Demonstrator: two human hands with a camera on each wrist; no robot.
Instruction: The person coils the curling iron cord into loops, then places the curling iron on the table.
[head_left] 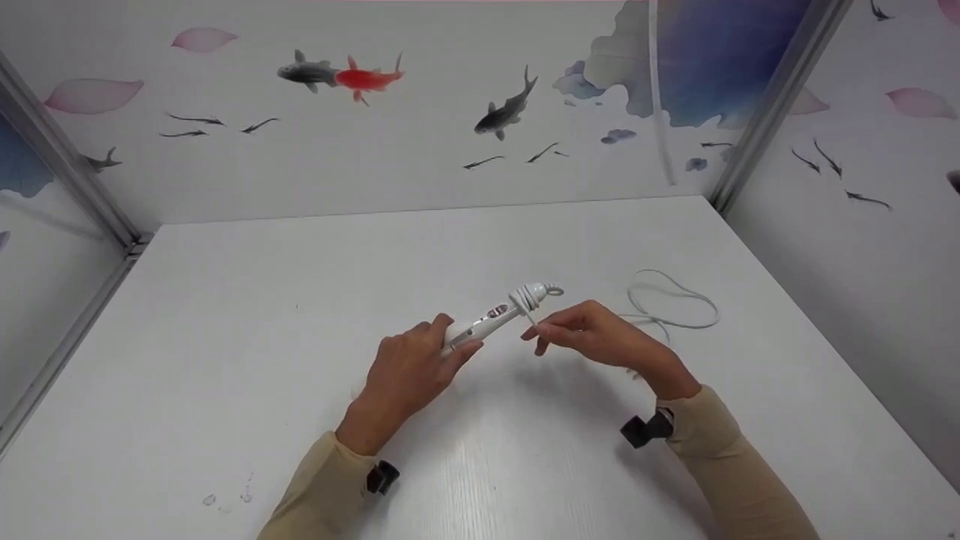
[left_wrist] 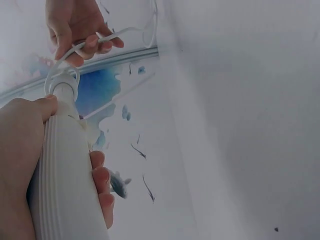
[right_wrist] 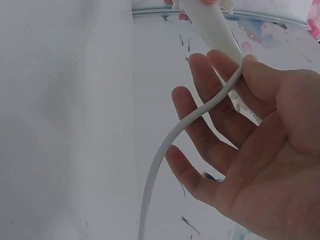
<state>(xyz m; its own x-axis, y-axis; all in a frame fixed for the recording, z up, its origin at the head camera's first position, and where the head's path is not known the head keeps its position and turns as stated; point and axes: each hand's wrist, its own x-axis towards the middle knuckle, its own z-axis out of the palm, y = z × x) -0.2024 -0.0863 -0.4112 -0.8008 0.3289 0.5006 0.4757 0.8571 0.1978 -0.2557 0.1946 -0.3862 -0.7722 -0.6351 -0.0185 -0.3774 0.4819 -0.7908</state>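
Left grip [head_left: 409,367] holds appliance [head_left: 480,326]; right grip [head_left: 600,337] pinches cord [right_wrist: 182,123].

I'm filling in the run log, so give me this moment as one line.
left hand: holds white hair styler | right hand: pinches power cord | cord: wound round styler's end, loose loop on table

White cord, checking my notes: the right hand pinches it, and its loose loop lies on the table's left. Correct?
No: the head view shows its loose loop on the right of the table; the right hand does pinch the white cord.
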